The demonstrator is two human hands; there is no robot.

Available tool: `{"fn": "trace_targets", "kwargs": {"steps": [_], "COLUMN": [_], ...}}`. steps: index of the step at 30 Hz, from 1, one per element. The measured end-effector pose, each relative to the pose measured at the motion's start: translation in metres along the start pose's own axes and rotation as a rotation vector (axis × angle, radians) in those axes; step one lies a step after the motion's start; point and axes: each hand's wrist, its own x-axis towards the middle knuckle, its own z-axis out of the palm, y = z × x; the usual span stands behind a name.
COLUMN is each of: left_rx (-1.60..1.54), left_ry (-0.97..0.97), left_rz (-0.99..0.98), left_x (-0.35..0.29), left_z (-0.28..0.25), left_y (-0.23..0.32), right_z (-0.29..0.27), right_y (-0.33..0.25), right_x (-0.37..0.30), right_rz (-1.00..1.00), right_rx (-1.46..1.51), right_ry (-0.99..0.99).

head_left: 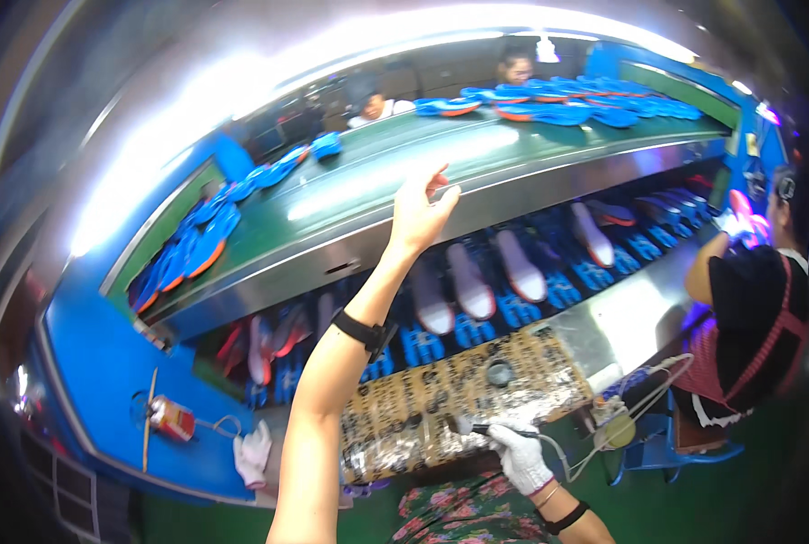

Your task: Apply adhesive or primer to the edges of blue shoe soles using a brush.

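Observation:
My bare left hand (423,210) reaches over the green upper belt (386,177), thumb and fingers apart and partly curled, with nothing visible in it. My right hand (521,458), in a white knitted glove, is closed around a slim black-handled tool (482,429) with a pale cable. The tool's tip points left over a tape-covered, dark-stained work board (441,390); fine detail at the tip is blurred. A small round dark cup (500,373) stands on that board. Beyond it, pale shoe soles (470,283) lie along the lower level among blue holders (521,310).
Blue soles with orange edges (207,247) lie at the upper belt's left end, and more blue soles (559,111) at the far right. A white glove (253,455) lies at the lower left. A co-worker (749,317) sits at right; two people are beyond the belt.

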Motion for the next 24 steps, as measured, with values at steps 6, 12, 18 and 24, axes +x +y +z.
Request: {"fn": "trace_targets", "kwargs": {"steps": [6,12,18,24], "left_rx": [0.157,0.325,0.411,0.433], "left_ry": [-0.188,-0.276,-0.412,-0.439], "left_rz": [0.085,0.076,-0.133,-0.253], "left_x": [0.084,0.155,0.203,0.217], "left_z": [0.178,0.311,0.376,0.387], "left_y": [0.022,0.030,0.013,0.031], "right_z": [-0.031,-0.048,-0.051,-0.076], "right_y": [-0.042,-0.061,-0.088,-0.104], "right_x": [-0.007,0.002,0.006,0.021], "right_rz": [-0.070,-0.163,-0.193,-0.072], "right_rx": [0.016,-0.005,-0.192,-0.267], "right_ry": [0.118,0.153,0.176,0.164]}}
